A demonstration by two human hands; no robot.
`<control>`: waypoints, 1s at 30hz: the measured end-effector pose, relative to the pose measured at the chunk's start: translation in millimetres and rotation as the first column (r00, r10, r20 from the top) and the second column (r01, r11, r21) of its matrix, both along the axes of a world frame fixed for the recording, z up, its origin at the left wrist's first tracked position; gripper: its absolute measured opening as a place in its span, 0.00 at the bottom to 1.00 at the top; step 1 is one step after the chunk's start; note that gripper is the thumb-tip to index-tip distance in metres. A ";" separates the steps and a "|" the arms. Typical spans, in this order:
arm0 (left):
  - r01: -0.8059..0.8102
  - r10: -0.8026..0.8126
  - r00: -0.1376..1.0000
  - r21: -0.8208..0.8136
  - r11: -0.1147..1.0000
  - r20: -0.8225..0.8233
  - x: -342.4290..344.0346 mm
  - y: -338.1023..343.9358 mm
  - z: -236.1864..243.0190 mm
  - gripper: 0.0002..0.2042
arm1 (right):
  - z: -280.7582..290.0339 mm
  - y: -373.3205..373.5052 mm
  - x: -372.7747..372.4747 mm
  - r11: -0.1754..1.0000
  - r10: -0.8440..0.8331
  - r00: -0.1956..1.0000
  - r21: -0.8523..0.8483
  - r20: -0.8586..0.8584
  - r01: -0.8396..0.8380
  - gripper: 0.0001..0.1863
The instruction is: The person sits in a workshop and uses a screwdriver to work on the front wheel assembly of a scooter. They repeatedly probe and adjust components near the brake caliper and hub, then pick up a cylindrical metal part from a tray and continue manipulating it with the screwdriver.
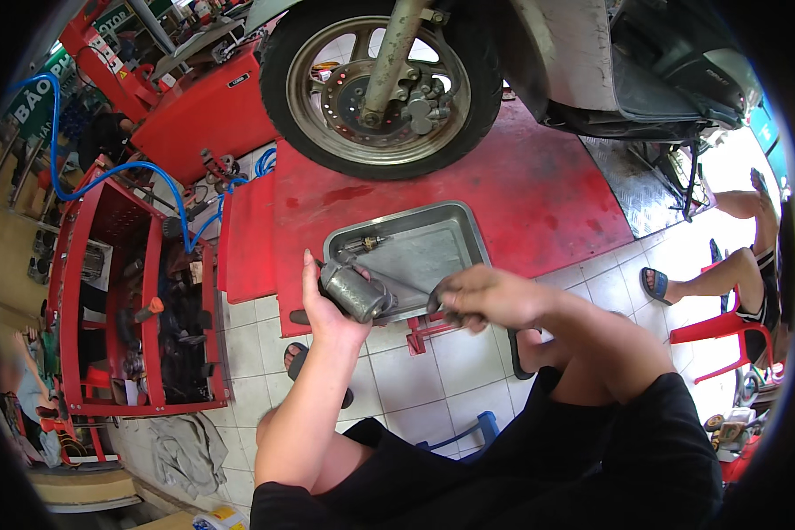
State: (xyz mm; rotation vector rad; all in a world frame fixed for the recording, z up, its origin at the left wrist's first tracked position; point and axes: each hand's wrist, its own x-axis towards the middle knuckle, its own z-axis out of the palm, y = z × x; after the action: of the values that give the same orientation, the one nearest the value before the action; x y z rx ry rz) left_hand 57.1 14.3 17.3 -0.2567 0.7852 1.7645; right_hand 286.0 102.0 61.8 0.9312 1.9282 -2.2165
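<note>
My left hand is closed around a grey metal cylinder, which looks like a small motor housing, held tilted over the near left part of a metal tray. In the tray, just beyond the cylinder, lies a small shafted metal part with a copper-coloured section. My right hand is over the tray's near right corner with its fingers curled together. Something dark shows at those fingertips, too small to make out. A gap separates this hand from the cylinder.
The tray rests on a red lift platform below a motorbike's front wheel. At left stands a red tool cart, with a blue hose above it. A seated person's legs and a red stool are at right.
</note>
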 end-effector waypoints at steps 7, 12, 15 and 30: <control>0.037 -0.037 0.999 0.039 0.999 -0.011 -1.7 0.4 -3.6 0.28 | -11.8 -32.3 -21.6 0.984 -0.014 0.999 -0.180 -0.043 0.006 0.18; 0.043 -0.043 0.999 0.017 0.999 -0.008 -7.4 -6.5 -2.6 0.26 | -16.2 -35.8 -24.9 0.939 -0.028 0.997 -0.344 -0.069 0.003 0.17; 0.042 -0.041 0.999 0.059 0.997 -0.007 -13.1 -9.8 -0.6 0.25 | -22.2 -40.4 -26.4 0.926 -0.053 0.996 -0.378 -0.078 0.020 0.17; 0.028 -0.023 0.999 0.113 0.993 -0.046 -13.9 -13.3 3.5 0.24 | -25.9 -42.7 -26.8 0.792 -0.094 0.988 -0.610 -0.122 0.000 0.15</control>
State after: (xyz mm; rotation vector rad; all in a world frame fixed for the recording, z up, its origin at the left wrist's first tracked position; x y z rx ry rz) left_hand 43.2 0.9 20.7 -0.1316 0.7136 1.7889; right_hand 259.2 59.3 35.9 0.7208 1.0699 -2.7284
